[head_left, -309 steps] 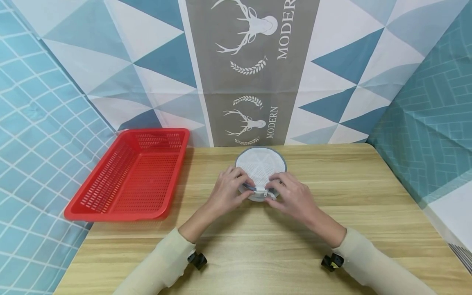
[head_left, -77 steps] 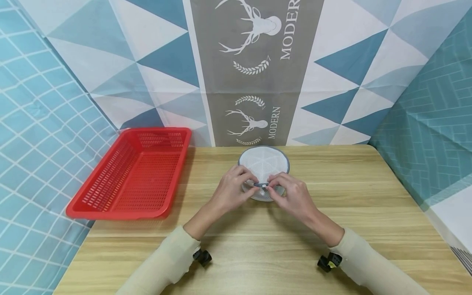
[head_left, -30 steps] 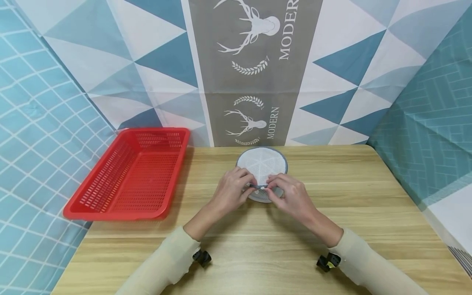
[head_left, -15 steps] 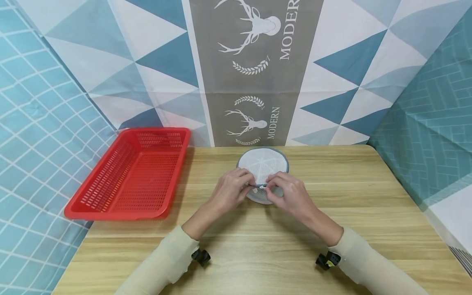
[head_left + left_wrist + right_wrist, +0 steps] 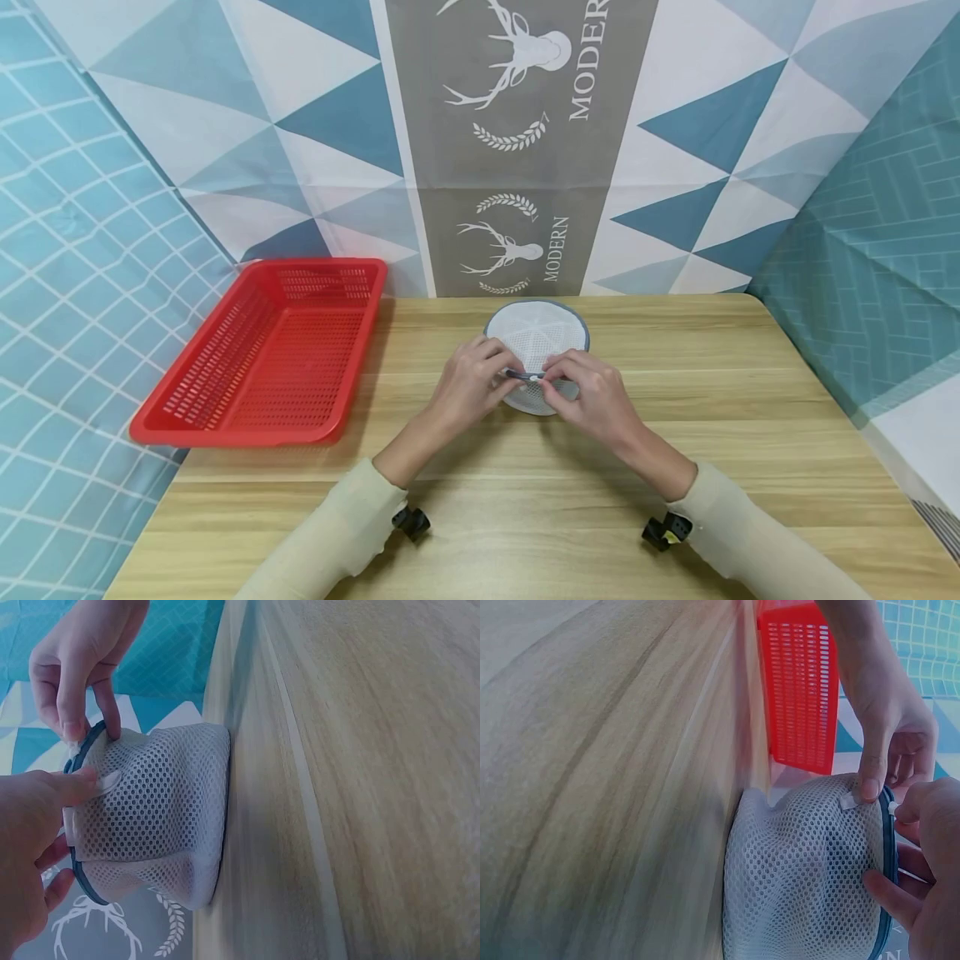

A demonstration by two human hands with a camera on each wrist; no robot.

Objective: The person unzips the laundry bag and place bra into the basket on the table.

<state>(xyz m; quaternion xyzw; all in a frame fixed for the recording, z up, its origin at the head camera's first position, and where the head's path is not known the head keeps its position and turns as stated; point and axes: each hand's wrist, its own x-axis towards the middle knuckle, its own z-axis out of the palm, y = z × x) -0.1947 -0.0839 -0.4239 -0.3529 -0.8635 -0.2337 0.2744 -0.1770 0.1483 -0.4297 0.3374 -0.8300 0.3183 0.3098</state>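
A round white mesh laundry bag (image 5: pixel 536 329) with blue-grey piping stands on the table in front of both hands. Its zipper (image 5: pixel 887 847) runs along the upper edge in the right wrist view. My left hand (image 5: pixel 472 379) pinches the bag's near edge between thumb and fingers, beside a small white tag (image 5: pixel 850 801). Close to it, the thumb and forefinger of my right hand (image 5: pixel 592 392) pinch the small white zipper pull (image 5: pixel 893 808). Other right-hand fingers rest against the mesh. Both hands partly cover the bag's near side in the head view.
A red perforated plastic basket (image 5: pixel 348 396) stands at the table's left. Behind the wooden table (image 5: pixel 675 350) hangs a patterned wall covering (image 5: pixel 510 183) with deer heads and triangles. Small black wrist cameras are strapped to both sleeves.
Since the oldest frame, my fingers have drawn closer together at the zipper and the right hand has taken hold of its pull. Over the last second, the bag and hands shift only slightly.
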